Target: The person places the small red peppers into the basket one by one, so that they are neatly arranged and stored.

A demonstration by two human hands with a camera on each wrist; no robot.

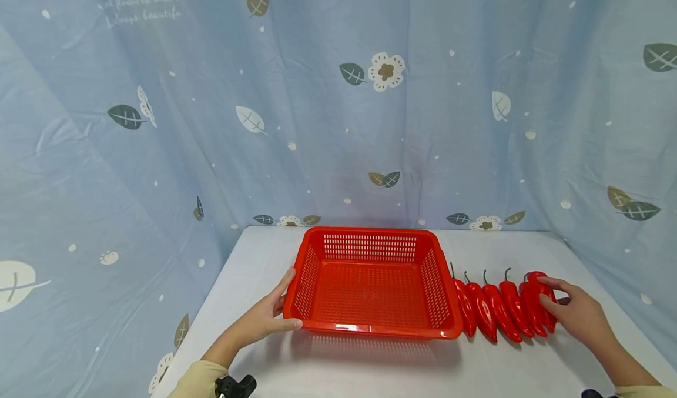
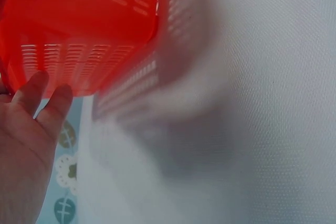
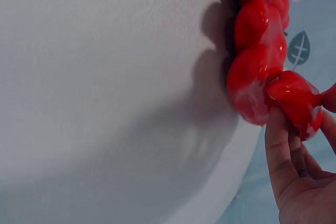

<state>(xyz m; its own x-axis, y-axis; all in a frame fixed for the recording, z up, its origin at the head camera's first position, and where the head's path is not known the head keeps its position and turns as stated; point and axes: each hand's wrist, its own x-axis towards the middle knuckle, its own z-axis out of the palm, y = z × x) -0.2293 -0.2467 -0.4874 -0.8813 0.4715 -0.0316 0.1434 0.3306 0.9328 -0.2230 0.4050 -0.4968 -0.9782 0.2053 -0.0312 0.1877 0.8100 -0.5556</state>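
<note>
A red plastic basket [image 1: 370, 331] with slotted walls stands in the middle of the white table. My left hand [image 1: 262, 317] grips its left side, the thumb at the near corner. In the left wrist view, fingertips [image 2: 59, 98] lie against the slotted wall [image 2: 73, 59]. To the right of the basket, several glossy red peppers [image 1: 499, 313] with dark stems lie side by side. My right hand [image 1: 580, 314] pinches the rightmost pepper [image 3: 296, 98] between thumb and fingers. That pepper is partly hidden by the hand in the head view.
A white table [image 1: 259, 380] carries everything. Behind it and along both sides hangs a blue curtain [image 1: 317, 151] printed with leaves and flowers. The basket's right wall [image 1: 448, 292] stands close to the leftmost pepper [image 1: 464, 304].
</note>
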